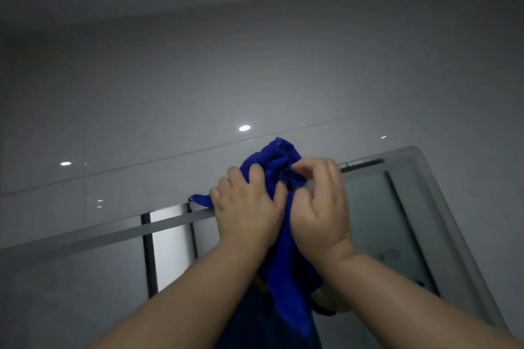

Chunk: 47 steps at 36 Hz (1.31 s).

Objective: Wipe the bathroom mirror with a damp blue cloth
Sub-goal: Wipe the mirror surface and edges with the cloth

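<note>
Your left hand point(246, 207) curls its fingers over the bunched blue cloth point(283, 159), and your right hand point(320, 207) pinches its folds. Both are raised at the top edge of the mirror point(368, 207) — the cloth's tail hangs between your wrists, in front of the glass.
</note>
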Each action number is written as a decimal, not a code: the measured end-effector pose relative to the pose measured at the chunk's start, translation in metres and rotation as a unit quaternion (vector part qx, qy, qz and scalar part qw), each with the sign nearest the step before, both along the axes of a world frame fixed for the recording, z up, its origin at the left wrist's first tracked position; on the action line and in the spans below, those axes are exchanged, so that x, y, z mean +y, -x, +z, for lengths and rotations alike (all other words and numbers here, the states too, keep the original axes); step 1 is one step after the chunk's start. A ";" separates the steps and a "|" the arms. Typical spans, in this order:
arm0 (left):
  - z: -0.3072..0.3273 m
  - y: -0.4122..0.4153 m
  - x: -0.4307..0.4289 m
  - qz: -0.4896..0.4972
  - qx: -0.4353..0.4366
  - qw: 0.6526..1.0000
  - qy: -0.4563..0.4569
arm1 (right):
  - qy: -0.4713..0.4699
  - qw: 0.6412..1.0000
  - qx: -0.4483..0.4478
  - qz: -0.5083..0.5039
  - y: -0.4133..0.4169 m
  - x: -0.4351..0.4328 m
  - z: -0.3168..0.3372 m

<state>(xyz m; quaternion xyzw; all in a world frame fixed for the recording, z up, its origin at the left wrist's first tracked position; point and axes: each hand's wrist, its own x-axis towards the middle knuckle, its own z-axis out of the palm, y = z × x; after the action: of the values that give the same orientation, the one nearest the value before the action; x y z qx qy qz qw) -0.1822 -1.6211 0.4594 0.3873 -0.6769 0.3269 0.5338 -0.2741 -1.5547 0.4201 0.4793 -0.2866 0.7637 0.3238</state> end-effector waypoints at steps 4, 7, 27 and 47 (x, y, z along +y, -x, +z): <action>-0.005 -0.034 -0.023 -0.194 -0.053 0.979 -0.045 | -0.068 0.982 0.176 0.018 -0.054 -0.006 -0.001; 0.012 -0.069 -0.019 -0.305 -0.082 0.939 -0.134 | -0.076 0.986 0.149 0.018 -0.072 -0.020 0.018; -0.031 -0.064 -0.019 -0.302 0.096 0.946 0.072 | -0.216 0.899 0.119 -0.363 0.009 -0.031 0.034; -0.031 -0.031 -0.030 -0.117 -0.033 0.988 0.092 | -0.226 0.874 0.014 -0.430 0.093 -0.014 0.034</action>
<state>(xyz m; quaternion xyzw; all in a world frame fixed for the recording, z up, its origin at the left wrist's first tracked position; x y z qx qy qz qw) -0.1510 -1.6509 0.4281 0.2439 -0.7017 0.3354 0.5793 -0.3672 -1.5688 0.4542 0.3795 -0.6244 0.4569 0.5074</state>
